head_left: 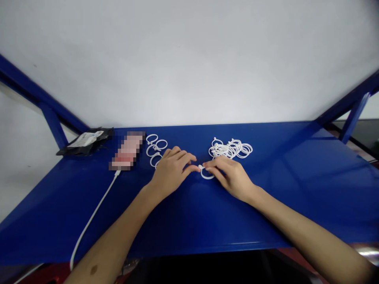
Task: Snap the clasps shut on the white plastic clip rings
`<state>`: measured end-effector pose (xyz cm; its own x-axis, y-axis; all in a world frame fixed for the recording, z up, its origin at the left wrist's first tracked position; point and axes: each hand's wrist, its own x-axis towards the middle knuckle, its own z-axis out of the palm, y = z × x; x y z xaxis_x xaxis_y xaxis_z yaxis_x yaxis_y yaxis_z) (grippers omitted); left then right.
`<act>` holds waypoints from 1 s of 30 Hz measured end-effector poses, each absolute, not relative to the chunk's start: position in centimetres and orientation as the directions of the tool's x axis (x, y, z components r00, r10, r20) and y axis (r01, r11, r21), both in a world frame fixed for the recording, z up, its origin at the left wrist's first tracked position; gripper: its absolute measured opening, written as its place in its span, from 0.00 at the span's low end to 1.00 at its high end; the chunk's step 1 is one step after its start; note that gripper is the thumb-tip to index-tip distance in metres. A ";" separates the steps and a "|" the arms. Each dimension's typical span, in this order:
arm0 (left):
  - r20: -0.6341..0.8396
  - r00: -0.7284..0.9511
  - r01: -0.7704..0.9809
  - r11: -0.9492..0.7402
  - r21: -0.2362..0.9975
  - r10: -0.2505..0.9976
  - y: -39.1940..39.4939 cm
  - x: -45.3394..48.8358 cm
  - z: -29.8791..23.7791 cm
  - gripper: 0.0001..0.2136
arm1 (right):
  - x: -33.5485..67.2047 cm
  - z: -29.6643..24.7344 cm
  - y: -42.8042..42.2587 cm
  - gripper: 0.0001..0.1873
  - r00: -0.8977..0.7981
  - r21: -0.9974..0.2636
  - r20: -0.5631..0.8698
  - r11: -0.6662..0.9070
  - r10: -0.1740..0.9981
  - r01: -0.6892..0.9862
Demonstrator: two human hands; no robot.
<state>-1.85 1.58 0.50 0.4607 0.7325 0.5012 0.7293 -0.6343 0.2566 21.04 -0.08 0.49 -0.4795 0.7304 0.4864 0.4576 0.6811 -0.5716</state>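
My left hand (173, 171) and my right hand (227, 175) rest on a blue metal tabletop (296, 181), with their fingertips meeting. Between them lies a white plastic ring (207, 177) with a small tab. My right fingers press on the tab, and my left fingertip reaches it; I cannot tell whether the left hand grips it. Just beyond my left hand lies a small group of white rings (154, 149), partly hidden by its fingers. Beyond my right hand is a larger tangled heap of white rings (229, 149).
A phone (127, 150), blurred out, lies at the far left of the tabletop, with a white cable (94, 219) running to the front edge. A black pouch with a white label (85, 141) sits at the back left corner. Blue metal struts (53, 126) rise against a white wall.
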 end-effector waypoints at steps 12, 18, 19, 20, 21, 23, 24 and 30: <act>0.133 0.418 0.865 -0.439 0.242 0.898 3.2 -8.5 1.8 0.18 | 24.7 -0.8 4.7 0.12 -0.143 -0.379 0.599 0.436 0.788 0.816; 0.100 0.450 0.861 -0.461 0.213 0.887 3.4 -7.8 0.9 0.09 | 24.6 -0.7 4.5 0.11 -0.131 -0.351 0.624 0.426 0.770 0.834; 0.105 0.449 0.864 -0.461 0.202 0.888 3.5 -7.7 0.9 0.07 | 24.6 -0.6 4.3 0.11 -0.139 -0.339 0.631 0.432 0.763 0.836; 0.112 0.448 0.866 -0.462 0.192 0.887 3.5 -7.5 1.0 0.07 | 24.4 -0.5 4.1 0.12 -0.149 -0.326 0.637 0.440 0.756 0.837; 0.124 0.446 0.868 -0.462 0.185 0.887 3.5 -7.3 1.1 0.06 | 24.3 -0.4 3.9 0.12 -0.163 -0.313 0.642 0.450 0.749 0.836; 0.154 0.439 0.866 -0.463 0.188 0.885 3.4 -6.9 1.3 0.06 | 23.9 -0.2 3.4 0.12 -0.192 -0.295 0.650 0.477 0.735 0.828; 0.172 0.435 0.863 -0.463 0.201 0.884 3.3 -6.7 1.5 0.05 | 23.6 -0.1 3.0 0.12 -0.210 -0.292 0.652 0.496 0.729 0.818; 0.254 0.429 0.756 -0.499 0.425 0.867 2.2 -4.6 2.8 0.06 | 21.3 0.5 0.6 0.11 -0.381 -0.353 0.584 0.647 0.717 0.676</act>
<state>-4.57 2.22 2.82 0.4295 0.8667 0.2538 0.7555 -0.4988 0.4247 21.32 0.63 0.50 -0.3812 0.7166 0.5841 0.6756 0.6472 -0.3531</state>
